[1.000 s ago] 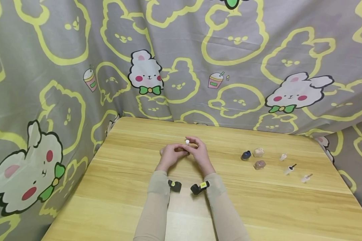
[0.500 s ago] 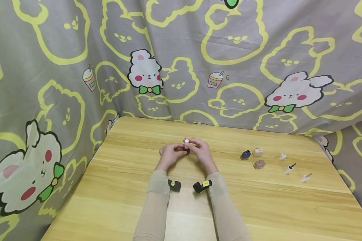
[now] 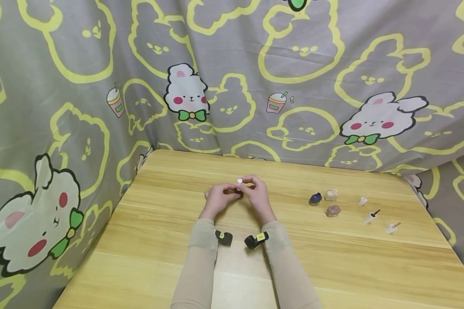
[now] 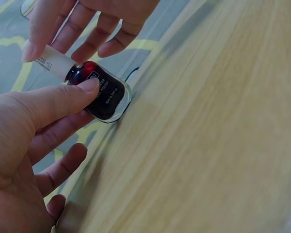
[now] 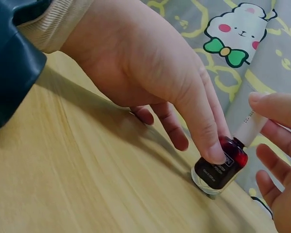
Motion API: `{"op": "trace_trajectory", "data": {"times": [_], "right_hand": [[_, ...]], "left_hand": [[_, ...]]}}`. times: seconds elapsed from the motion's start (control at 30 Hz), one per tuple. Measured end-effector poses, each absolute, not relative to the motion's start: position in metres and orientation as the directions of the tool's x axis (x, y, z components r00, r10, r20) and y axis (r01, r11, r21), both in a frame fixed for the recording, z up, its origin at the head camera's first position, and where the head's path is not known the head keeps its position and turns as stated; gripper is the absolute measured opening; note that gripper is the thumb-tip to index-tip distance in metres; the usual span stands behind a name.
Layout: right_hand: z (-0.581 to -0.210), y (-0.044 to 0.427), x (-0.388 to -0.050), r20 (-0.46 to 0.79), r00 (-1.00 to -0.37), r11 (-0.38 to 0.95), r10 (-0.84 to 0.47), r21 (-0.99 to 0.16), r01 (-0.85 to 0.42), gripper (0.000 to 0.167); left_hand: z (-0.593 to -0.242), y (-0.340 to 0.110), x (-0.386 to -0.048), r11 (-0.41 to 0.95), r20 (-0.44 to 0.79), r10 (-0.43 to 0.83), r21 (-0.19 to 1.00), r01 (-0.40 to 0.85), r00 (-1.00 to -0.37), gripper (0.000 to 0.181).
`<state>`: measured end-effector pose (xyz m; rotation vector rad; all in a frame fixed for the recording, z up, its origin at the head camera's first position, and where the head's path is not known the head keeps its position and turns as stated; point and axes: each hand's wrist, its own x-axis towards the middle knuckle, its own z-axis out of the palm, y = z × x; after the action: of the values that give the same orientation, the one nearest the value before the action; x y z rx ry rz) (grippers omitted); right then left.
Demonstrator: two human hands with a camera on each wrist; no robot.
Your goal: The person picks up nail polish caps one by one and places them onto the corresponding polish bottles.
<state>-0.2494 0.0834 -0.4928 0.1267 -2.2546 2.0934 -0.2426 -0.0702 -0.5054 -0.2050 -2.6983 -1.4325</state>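
Note:
A dark red nail polish bottle (image 4: 104,94) with a white cap (image 4: 56,63) stands on the table between both hands. My left hand (image 3: 219,200) pinches the glass body between thumb and fingers, the thumb lying over the label in the left wrist view. My right hand (image 3: 257,195) pinches the white cap (image 3: 239,182) from the other side. In the right wrist view the bottle (image 5: 218,167) rests on its base, the left thumb across its front, and the cap (image 5: 250,128) sits at the bottle's neck.
To the right on the table (image 3: 178,266) are a dark blue bottle (image 3: 315,198), a cream bottle (image 3: 331,195) and a mauve bottle (image 3: 333,210). Farther right lie three white caps, one (image 3: 363,201) small, two (image 3: 370,218) with brushes showing. A patterned curtain (image 3: 239,51) hangs behind.
My right hand shifted slightly right and then back left at the cap, its fingers changing their hold. My left hand stays on the bottle.

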Motion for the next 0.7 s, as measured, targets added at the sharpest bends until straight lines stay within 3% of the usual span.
{"op": "trace_trajectory", "data": {"times": [0.23,0.5,0.7], "right_hand": [[-0.496,0.079,-0.249,0.143,-0.989,0.095,0.040,-0.986,-0.138,0.025],[-0.496,0.084,-0.251,0.143,-0.983,0.077,-0.117,-0.985,-0.153,0.044],[-0.493,0.091,-0.249,0.098,-0.983,0.056,-0.154,-0.993,-0.108,0.039]], "left_hand": [[-0.505,-0.070,-0.242,0.563,0.137,0.083,0.811,0.160,-0.987,0.026],[-0.505,-0.071,-0.242,0.558,0.122,0.083,0.817,0.148,-0.989,0.026],[-0.505,-0.070,-0.242,0.559,0.127,0.078,0.816,0.149,-0.989,0.027]]}}
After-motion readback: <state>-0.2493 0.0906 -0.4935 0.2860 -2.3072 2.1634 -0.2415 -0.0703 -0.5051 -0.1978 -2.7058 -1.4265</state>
